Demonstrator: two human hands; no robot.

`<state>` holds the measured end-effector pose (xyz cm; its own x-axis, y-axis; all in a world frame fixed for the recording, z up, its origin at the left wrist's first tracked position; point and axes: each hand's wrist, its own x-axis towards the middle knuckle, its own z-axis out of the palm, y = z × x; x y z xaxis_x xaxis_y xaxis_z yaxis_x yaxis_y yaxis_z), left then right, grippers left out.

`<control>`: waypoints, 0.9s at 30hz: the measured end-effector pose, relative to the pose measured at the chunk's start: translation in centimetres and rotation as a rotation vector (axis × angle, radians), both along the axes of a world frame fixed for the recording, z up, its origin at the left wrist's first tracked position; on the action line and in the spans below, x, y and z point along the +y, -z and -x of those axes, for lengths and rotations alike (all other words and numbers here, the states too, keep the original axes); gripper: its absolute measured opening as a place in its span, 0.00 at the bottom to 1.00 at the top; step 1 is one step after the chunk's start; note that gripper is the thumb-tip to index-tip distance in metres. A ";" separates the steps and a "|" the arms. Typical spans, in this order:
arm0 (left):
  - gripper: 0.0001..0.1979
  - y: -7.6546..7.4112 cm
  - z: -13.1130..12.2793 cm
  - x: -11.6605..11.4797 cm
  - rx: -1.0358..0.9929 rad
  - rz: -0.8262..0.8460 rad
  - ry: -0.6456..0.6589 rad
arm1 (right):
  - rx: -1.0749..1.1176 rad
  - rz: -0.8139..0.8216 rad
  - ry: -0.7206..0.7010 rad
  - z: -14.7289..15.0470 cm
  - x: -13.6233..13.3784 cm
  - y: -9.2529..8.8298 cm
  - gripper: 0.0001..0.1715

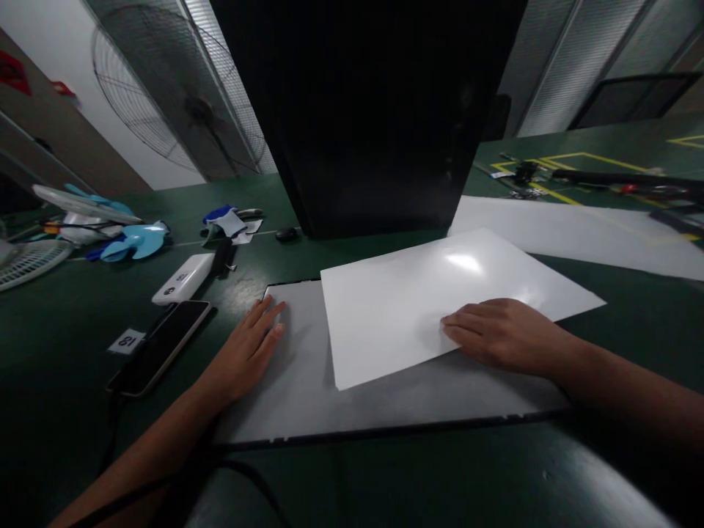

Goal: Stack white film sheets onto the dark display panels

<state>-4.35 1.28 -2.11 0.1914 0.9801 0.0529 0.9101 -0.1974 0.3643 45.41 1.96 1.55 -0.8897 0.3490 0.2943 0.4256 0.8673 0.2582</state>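
A flat grey panel [308, 396] with a thin black edge lies on the dark green table in front of me. A glossy white sheet [407, 301] rests askew on top of it. My left hand [250, 348] lies flat on the panel's left part, fingers stretched out, holding nothing. My right hand [498, 331] presses flat on the near right corner of the white sheet, fingers extended.
A black phone [165, 345] with a cable, a white power bank [183, 278] and a small tag [126, 341] lie left. Blue fan blades [132, 240], fan grilles and gloves [228, 220] sit farther left. A tall black box [374, 117] stands behind. Another white sheet [577, 227] lies at right.
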 end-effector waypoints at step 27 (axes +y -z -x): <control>0.38 -1.2 -0.5 -0.3 0.130 0.039 0.061 | 0.493 0.302 0.686 -8.6 6.4 1.8 0.24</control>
